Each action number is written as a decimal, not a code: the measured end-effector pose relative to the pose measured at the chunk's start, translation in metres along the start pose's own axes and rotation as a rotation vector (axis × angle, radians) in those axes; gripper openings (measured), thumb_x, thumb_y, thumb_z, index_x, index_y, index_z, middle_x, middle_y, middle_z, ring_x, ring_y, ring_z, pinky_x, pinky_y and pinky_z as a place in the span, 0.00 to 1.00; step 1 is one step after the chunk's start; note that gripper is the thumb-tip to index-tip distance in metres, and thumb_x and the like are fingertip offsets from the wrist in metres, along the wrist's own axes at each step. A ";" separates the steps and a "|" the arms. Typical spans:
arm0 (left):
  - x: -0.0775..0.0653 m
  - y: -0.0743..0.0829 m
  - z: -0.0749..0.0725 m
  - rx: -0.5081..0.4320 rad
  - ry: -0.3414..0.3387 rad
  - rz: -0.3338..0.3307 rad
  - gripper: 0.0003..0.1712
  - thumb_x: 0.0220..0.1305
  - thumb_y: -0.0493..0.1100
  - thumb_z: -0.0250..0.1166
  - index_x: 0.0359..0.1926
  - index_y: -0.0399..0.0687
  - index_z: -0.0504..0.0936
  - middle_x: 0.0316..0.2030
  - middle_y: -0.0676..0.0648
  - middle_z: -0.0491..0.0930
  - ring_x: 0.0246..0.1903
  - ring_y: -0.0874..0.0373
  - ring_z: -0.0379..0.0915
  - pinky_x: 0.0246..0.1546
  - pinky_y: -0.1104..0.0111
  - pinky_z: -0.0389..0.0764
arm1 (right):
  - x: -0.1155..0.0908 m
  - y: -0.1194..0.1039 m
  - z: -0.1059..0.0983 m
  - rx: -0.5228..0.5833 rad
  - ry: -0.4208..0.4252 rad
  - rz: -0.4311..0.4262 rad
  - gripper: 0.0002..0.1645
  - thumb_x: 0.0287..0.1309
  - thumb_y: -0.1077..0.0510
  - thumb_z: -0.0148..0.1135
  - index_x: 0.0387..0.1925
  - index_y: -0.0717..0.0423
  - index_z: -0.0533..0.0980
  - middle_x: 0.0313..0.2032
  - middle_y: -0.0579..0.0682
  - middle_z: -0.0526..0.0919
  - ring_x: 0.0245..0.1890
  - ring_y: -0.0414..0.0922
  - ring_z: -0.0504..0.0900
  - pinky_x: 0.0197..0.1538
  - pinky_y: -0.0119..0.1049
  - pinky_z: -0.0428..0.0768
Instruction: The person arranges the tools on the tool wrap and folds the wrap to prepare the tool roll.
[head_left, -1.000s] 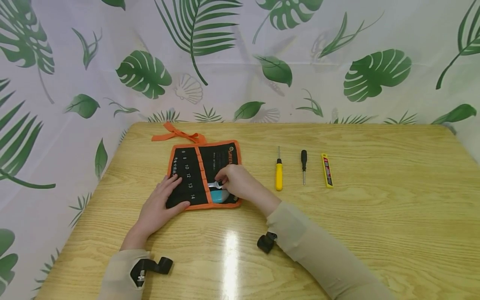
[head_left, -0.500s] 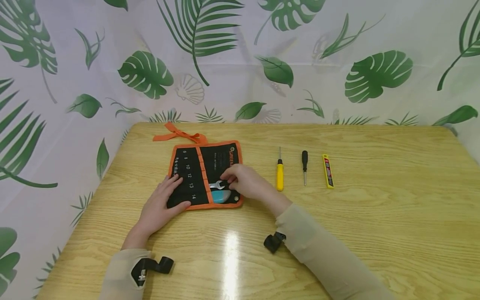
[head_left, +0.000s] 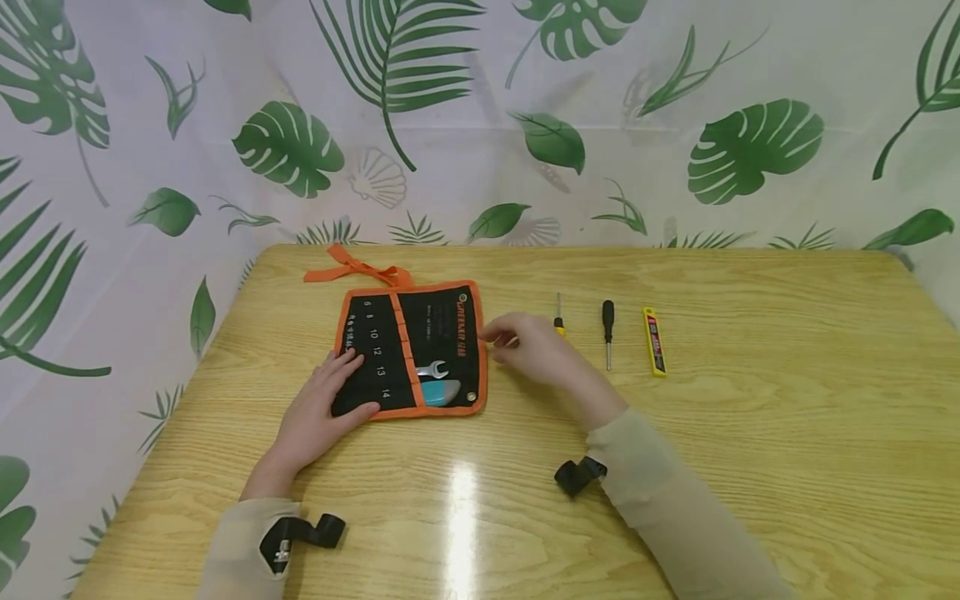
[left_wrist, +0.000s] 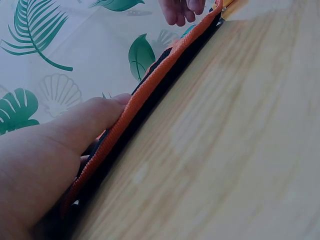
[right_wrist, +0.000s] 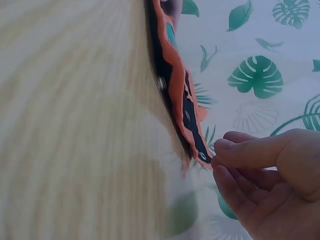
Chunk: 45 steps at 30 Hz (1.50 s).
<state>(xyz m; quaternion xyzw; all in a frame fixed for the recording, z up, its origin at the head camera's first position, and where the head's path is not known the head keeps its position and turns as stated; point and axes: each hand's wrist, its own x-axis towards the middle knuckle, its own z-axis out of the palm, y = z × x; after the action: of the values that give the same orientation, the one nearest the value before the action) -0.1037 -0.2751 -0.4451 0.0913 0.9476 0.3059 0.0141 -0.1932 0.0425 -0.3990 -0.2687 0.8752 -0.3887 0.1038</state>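
Pouch (head_left: 450,325) open, flat on the bench (head_left: 750,467), left of centre, between the hands. Pockets run crosswise: wrench (head_left: 432,369) and blue-handled tool (head_left: 439,392) lie with ends towards its right edge.

Right grip (head_left: 528,346) at that edge: fingers loosely bent, thumb near forefinger, nothing seen held; touching or just above, cannot tell. Left grip (head_left: 318,412) rests spread on the near-left corner, holding nothing.

Key relation: yellow screwdriver (head_left: 558,322) lies under or behind the right hand, partly hidden, shaft pointing to the far side. Fingertips face the pouch, away from it. Right hand much the nearer.

Further right: black screwdriver (head_left: 608,321), handle far; then yellow case (head_left: 654,342), slightly slanted. Ribbon (head_left: 360,267) beyond the pouch. Nothing seen blocking the right side.
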 end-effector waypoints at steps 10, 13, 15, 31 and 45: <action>0.001 0.000 0.002 0.001 -0.009 -0.007 0.45 0.60 0.62 0.64 0.72 0.49 0.61 0.72 0.45 0.52 0.72 0.46 0.37 0.67 0.45 0.46 | -0.006 0.022 -0.027 0.002 0.043 0.045 0.17 0.59 0.71 0.60 0.50 0.62 0.80 0.48 0.55 0.81 0.47 0.51 0.78 0.52 0.44 0.77; 0.002 -0.001 0.002 0.001 -0.009 -0.009 0.45 0.60 0.62 0.64 0.72 0.50 0.60 0.72 0.45 0.52 0.72 0.47 0.37 0.67 0.45 0.45 | -0.009 0.027 -0.037 -0.020 0.058 0.054 0.17 0.59 0.71 0.59 0.50 0.62 0.80 0.49 0.56 0.81 0.49 0.52 0.76 0.53 0.46 0.75; 0.002 -0.001 0.002 0.002 -0.010 -0.010 0.45 0.60 0.62 0.63 0.72 0.50 0.60 0.72 0.45 0.52 0.72 0.47 0.37 0.67 0.45 0.45 | -0.010 0.031 -0.043 -0.049 0.068 0.052 0.17 0.59 0.71 0.58 0.50 0.63 0.80 0.49 0.57 0.81 0.49 0.53 0.76 0.54 0.47 0.74; 0.001 -0.002 0.002 0.002 0.000 -0.001 0.44 0.60 0.61 0.64 0.72 0.50 0.60 0.72 0.45 0.52 0.72 0.47 0.37 0.67 0.45 0.45 | -0.015 0.050 -0.059 -0.112 0.068 0.111 0.18 0.60 0.73 0.55 0.50 0.63 0.79 0.50 0.59 0.80 0.52 0.56 0.74 0.58 0.50 0.70; 0.001 0.000 0.000 -0.003 -0.006 -0.004 0.44 0.60 0.61 0.64 0.72 0.49 0.61 0.72 0.45 0.52 0.72 0.47 0.37 0.67 0.45 0.45 | -0.017 0.056 -0.059 -0.123 0.029 0.029 0.21 0.54 0.80 0.53 0.42 0.62 0.84 0.47 0.59 0.80 0.53 0.58 0.75 0.57 0.52 0.72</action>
<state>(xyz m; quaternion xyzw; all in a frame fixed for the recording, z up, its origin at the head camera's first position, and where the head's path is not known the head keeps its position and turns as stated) -0.1044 -0.2745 -0.4452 0.0903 0.9472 0.3071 0.0179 -0.2237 0.1199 -0.4012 -0.2562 0.9026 -0.3365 0.0802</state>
